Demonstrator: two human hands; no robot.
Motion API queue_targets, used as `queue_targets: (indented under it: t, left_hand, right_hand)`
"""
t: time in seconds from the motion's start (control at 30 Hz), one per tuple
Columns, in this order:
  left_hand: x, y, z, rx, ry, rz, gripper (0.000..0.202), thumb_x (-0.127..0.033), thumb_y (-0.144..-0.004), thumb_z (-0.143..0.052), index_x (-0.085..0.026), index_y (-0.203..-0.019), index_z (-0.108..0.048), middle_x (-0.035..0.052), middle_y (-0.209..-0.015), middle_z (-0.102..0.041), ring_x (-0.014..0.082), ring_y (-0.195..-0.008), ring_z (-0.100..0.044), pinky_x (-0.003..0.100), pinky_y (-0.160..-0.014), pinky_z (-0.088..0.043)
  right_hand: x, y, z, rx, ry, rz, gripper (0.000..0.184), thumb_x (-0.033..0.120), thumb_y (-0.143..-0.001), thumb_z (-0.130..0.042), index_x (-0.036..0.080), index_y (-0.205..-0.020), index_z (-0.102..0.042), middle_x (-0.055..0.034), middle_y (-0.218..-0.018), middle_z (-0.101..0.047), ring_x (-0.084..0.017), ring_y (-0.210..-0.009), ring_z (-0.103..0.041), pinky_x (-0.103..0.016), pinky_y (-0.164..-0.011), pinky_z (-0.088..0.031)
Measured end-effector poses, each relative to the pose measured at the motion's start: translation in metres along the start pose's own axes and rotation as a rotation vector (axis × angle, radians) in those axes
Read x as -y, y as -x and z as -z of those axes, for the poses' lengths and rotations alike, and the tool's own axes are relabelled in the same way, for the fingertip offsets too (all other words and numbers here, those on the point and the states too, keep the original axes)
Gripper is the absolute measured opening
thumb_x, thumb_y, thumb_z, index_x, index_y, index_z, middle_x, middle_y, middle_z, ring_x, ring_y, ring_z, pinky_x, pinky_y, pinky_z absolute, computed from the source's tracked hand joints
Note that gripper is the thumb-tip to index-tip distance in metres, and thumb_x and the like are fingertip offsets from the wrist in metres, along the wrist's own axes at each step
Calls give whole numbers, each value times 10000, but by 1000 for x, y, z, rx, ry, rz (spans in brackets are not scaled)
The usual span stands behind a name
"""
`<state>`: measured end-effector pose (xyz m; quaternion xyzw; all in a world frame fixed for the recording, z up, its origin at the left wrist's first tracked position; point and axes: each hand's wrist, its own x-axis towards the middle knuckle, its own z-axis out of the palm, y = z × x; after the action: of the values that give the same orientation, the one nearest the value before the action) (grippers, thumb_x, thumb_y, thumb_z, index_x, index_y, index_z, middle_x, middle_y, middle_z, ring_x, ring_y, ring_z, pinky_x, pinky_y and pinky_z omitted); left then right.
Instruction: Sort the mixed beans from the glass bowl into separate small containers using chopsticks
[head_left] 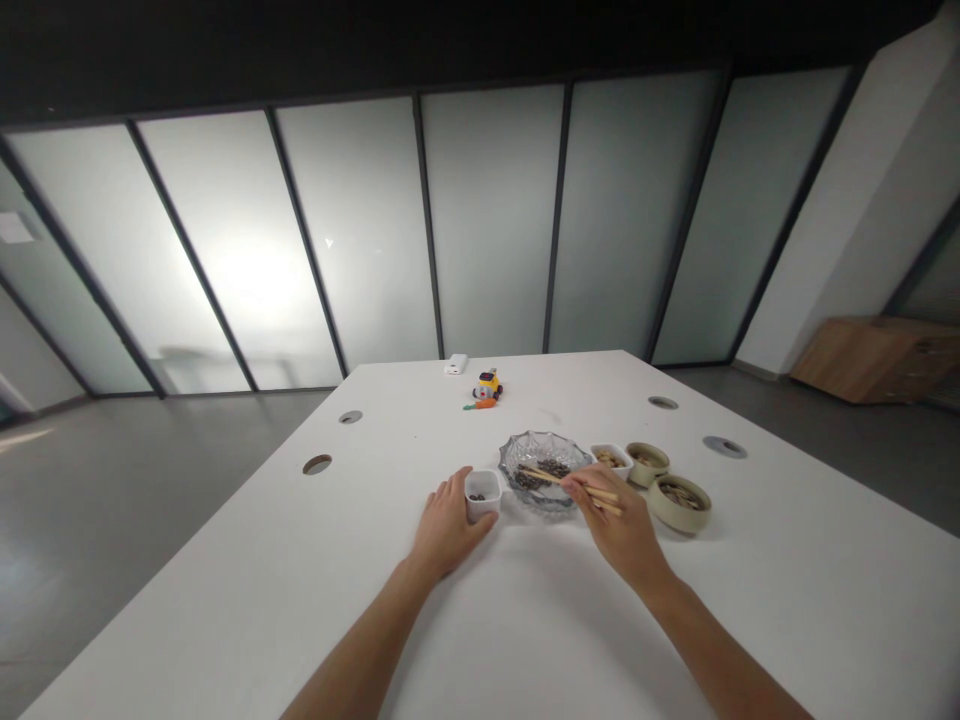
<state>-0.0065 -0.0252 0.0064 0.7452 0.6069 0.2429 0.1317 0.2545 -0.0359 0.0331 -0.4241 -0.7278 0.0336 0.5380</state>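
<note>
While the left hand (448,530) curls around a small white cup (484,484) on the table (247,600), thumb on its near right side and fingers along the left, the right hand (622,535) pinches a pair of chopsticks (602,492) between its fingers. A few dark pieces lie in the cup. To the hand's right stands a pale green bowl (679,520) of flat pieces. The chopsticks' tips reach into a clear glass bowl (551,506), just right of the cup, among more dark pieces. Slightly farther are a second green bowl (660,476) and a white dish (626,470), both holding food. Beyond lie an orange-and-green object (484,404), a yellow toy vehicle (488,384) and, farthest, a white device (456,364).
</note>
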Motion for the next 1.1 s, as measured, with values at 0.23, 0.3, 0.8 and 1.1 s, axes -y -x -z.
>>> queue_targets:
  t: [0.23,0.3,0.8,1.1]
  left_hand:
    - [0,0,0,-3,-1,5,711,-437,-863,-642,-217,-1494,-402,103,-1474,-575,269,-1331,-543,360,-1103,-379]
    - [1,0,-1,-7,1,-5,711,-436,-863,-638,-213,-1493,-399,103,-1471,-575,271,-1329,-542,363,-1098,-382]
    - [1,0,-1,-1,1,10,714,-436,-864,-632,-214,-1500,-398,108,-1477,-569,271,-1327,-542,365,-1110,-369]
    - [1,0,-1,3,-5,18,712,-437,-866,-637,-226,-1501,-395,99,-1493,-558,274,-1346,-530,369,-1122,-365]
  right_hand:
    - [-2,0,-1,-15,-28,-12,291,427,-1015,-562,226,-868,-713,-64,-842,-712,-215,-773,-684,-339,-692,-571]
    - [-2,0,-1,-14,-28,-12,294,427,-1014,-562,226,-863,-715,-64,-839,-711,-216,-766,-682,-344,-694,-571]
    - [22,-10,15,-198,-62,-27,299,406,-1017,-552,246,-849,-741,-60,-833,-741,-232,-819,-693,-362,-718,-566]
    - [27,-8,13,-161,-103,-47,318,416,-1019,-543,238,-819,-717,-48,-795,-732,-217,-766,-683,-338,-686,-552]
